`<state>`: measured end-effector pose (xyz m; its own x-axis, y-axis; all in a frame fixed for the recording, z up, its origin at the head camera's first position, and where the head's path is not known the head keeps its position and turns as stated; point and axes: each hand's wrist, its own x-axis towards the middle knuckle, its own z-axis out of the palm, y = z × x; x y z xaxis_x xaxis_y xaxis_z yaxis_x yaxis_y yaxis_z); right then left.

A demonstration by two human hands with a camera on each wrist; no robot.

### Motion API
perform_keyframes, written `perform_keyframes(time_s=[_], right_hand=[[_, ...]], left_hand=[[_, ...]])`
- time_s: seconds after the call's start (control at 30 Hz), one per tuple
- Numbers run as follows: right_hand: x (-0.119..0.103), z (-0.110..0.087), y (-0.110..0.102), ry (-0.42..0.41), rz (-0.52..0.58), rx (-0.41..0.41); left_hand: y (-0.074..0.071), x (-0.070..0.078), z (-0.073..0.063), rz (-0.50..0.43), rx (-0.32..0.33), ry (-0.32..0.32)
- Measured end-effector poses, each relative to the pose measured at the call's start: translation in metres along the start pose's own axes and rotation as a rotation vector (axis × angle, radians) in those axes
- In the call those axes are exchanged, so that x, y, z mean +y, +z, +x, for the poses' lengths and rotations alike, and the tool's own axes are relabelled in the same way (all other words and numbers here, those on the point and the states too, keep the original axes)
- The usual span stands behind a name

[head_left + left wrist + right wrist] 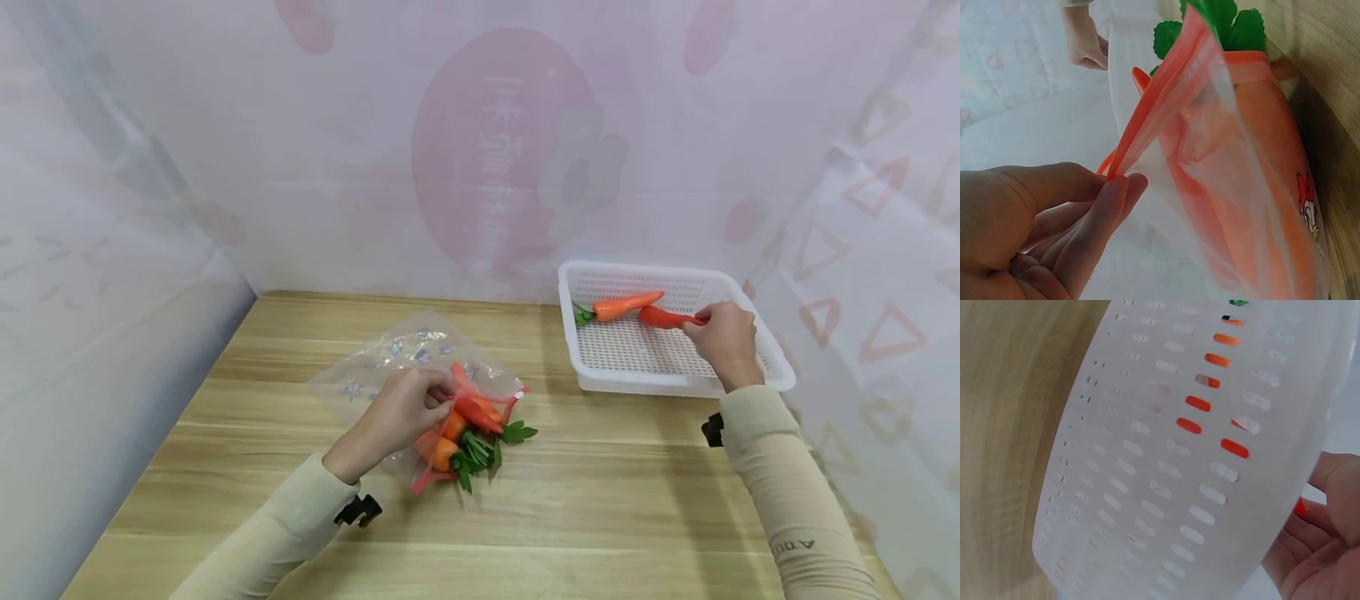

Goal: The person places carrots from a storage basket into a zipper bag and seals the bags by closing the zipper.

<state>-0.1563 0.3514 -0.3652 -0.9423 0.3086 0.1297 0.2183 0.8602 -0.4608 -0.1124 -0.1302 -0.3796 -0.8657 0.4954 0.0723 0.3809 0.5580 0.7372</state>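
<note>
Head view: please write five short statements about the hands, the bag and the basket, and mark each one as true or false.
1. The left hand pinches the edge of the plastic bag. True.
2. In the head view, the white basket stands left of the bag. False: it stands right of it.
3. Green leaves stick out of the bag. True.
4. The right hand is empty. False: it pinches a red pepper.
5. A carrot lies in the basket. True.

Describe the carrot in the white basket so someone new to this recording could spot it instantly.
On the wooden table, find the white basket toward the far right. Inside, the carrot lies near the back left. It is orange with green leaves at its left end, unlike the red pepper held by the right hand.
</note>
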Motion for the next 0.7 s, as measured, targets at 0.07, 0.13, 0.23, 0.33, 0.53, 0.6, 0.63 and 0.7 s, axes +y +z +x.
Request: perform_keyframes(time_s=[0.07, 0.13, 0.23, 0.33, 0.53, 0.6, 0.63, 0.7], right_hand=[[-0.002, 0.001, 0.000, -0.006, 0.009, 0.018], [-0.005, 0.001, -0.001, -0.008, 0.019, 0.029], [-0.008, 0.002, -0.003, -0.015, 0.018, 0.041], [-0.009, 0.001, -0.008, -0.036, 0.008, 0.056], [-0.009, -0.002, -0.021, -0.090, -0.017, 0.073], [-0.009, -0.004, -0.026, -0.095, -0.028, 0.068], [-0.008, -0.004, -0.028, -0.095, -0.038, 0.066], [-0.008, -0.006, -0.034, -0.097, -0.050, 0.056]], left_hand=[[0.000, 0.001, 0.000, -0.002, -0.002, -0.007], [-0.001, 0.001, 0.000, -0.003, -0.004, -0.006], [-0.001, 0.002, 0.000, 0.000, -0.006, 0.003], [0.000, 0.002, 0.001, -0.002, -0.008, 0.011], [0.001, 0.001, 0.002, -0.010, -0.008, 0.018], [0.002, 0.001, 0.002, -0.012, -0.007, 0.020], [0.002, 0.001, 0.002, -0.012, -0.007, 0.022], [0.002, 0.001, 0.002, -0.009, -0.008, 0.025]])
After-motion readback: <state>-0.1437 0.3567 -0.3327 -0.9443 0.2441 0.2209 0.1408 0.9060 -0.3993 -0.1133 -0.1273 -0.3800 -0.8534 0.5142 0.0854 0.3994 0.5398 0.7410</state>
